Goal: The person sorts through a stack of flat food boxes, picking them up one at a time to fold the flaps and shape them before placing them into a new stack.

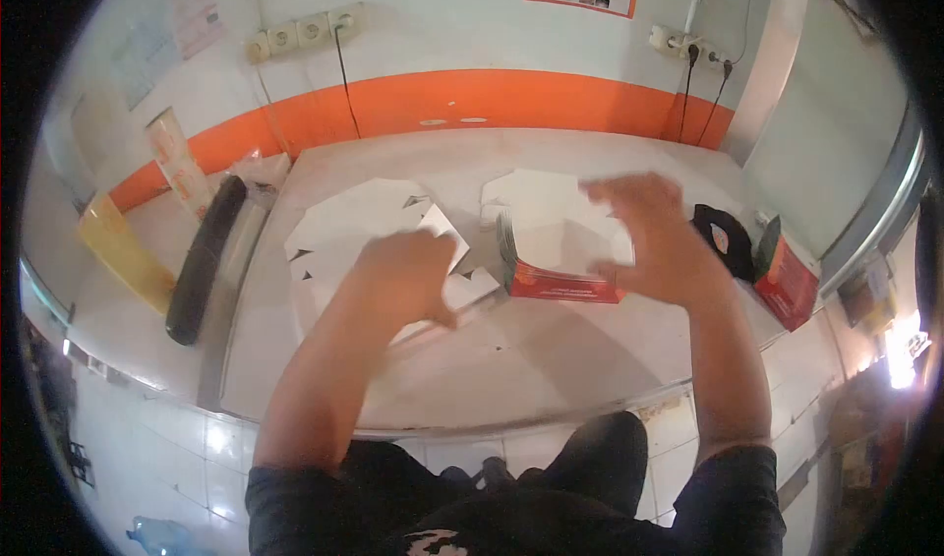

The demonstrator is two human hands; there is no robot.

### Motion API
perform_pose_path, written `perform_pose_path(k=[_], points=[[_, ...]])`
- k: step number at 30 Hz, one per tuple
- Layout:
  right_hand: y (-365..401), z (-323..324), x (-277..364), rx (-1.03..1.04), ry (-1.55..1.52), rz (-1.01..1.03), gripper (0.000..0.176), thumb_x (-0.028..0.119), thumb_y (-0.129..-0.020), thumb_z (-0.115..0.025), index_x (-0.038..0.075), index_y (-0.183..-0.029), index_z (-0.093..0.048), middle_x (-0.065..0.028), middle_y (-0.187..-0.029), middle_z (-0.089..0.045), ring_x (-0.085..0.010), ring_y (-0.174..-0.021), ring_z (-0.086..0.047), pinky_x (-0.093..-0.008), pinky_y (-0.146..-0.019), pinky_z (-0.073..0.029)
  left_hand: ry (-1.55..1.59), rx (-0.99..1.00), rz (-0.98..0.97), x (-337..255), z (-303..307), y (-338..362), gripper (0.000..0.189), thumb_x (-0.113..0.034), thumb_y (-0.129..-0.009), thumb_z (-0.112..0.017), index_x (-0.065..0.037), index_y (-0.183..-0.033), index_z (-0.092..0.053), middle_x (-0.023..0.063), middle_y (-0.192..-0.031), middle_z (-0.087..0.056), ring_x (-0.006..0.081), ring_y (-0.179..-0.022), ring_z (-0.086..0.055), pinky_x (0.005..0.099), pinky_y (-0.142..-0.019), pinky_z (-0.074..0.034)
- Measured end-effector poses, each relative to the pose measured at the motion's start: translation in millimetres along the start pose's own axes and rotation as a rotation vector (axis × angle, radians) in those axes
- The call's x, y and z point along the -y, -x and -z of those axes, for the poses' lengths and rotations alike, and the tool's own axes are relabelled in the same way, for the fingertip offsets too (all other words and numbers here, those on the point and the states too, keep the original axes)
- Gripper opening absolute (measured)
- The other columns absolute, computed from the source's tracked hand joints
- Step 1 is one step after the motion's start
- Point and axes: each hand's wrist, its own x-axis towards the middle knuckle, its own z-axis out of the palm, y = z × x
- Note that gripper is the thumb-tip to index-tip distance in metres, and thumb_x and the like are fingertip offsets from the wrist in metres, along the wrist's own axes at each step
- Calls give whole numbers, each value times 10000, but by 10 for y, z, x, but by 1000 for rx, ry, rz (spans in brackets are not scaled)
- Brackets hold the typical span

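Observation:
My left hand point(408, 266) is over a flat white cardboard blank point(359, 217), slightly blurred, its thumb apart from the fingers. Close to those fingertips, a white flap point(449, 236) stands up from the blank. To the right lies a stack of white cardboard blanks point(556, 227), with a red printed panel point(565, 286) facing me along its front edge. Over the right end of this stack is my right hand point(649, 227), fingers spread and thumb held away from them. It covers part of the stack's right side.
A black roll point(206, 261) and a yellow roll point(128, 251) lie at the left of the white table point(442, 389). A black cap point(725, 241) and a red box point(787, 281) sit at the right. Power sockets point(310, 30) line the wall.

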Motion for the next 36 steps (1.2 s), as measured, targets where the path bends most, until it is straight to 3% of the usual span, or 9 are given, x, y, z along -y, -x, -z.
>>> perform_pose_path(k=[4, 9, 14, 16, 22, 26, 29, 32, 36], points=[[-427, 582, 455, -442, -126, 192, 812, 269, -720, -844, 70, -1467, -594, -116, -1260, -684, -321, -1238, -610, -477, -1155, -349, 51, 156, -32, 475, -308, 128, 624, -350, -724, -965, -77, -1221, -706, 168, -1194, -713, 372, -1157, -688, 465, -1009, -551], [-465, 724, 646, -596, -334, 276, 750, 333, -757, -830, 60, -1428, -636, -124, -1192, -719, -306, -1169, -652, -463, -1148, -362, 335, 157, -173, 826, -297, 182, 250, -257, -960, -753, -78, -1135, -751, 171, -1104, -754, 368, -1103, -706, 470, -951, -553], [-578, 472, 432, -470, -252, 209, 720, 292, -792, -842, 57, -1438, -629, -137, -1276, -719, -319, -1233, -640, -472, -1172, -352, -245, -373, 243, 732, 419, 216, 307, -181, -1066, -495, -37, -1137, -756, 235, -1068, -742, 387, -1076, -711, 500, -967, -534], [-667, 312, 357, -408, -209, 63, 711, 264, -799, -861, 63, -1441, -630, -145, -1321, -713, -318, -1288, -627, -480, -1189, -343, 101, -1023, 178, 660, 573, 256, 276, -156, -1052, -521, -21, -1126, -750, 219, -1085, -745, 395, -1129, -691, 480, -1009, -518], [-1004, 92, 391, -781, -91, 18, 600, 198, -872, -854, 108, -1431, -654, -152, -1472, -645, -325, -1418, -570, -500, -1238, -302, -21, -1439, -343, -99, 1159, 328, 234, -99, -1011, -636, -39, -1207, -747, 158, -1177, -731, 400, -1296, -609, 459, -1135, -439], [-883, 189, 323, -752, -106, 1, 296, 89, -936, -804, 71, -1229, -761, -96, -1273, -740, -248, -1241, -666, -427, -1126, -439, 31, -1988, -398, -106, 1088, -60, 520, -111, -931, -776, -36, -1420, -614, 133, -1265, -703, 337, -1327, -596, 469, -1171, -426], [-775, 260, 264, -735, -404, 20, 190, 25, -948, -789, 25, -1139, -784, -70, -1170, -759, -176, -1134, -677, -356, -998, -518, 564, -1726, -429, 118, 950, -72, 844, -130, -848, -903, -12, -1551, -450, 125, -1365, -657, 280, -1291, -612, 455, -1146, -474], [-749, 237, 296, -718, -747, 121, 156, 107, -934, -810, 28, -1066, -783, -119, -1072, -739, -230, -997, -688, -381, -877, -542, 794, -1086, -299, 287, 805, 197, 742, -202, -891, -878, -11, -1509, -514, 142, -1367, -663, 284, -1256, -641, 451, -1106, -510], [-922, 153, 182, -1016, -261, 65, 433, 94, -948, -828, -27, -1324, -651, -95, -1231, -693, -199, -1126, -648, -350, -973, -546, 795, -825, -7, -34, 705, 431, 586, -334, -958, -819, -5, -1403, -626, 165, -1353, -688, 310, -1198, -677, 469, -1073, -514]])
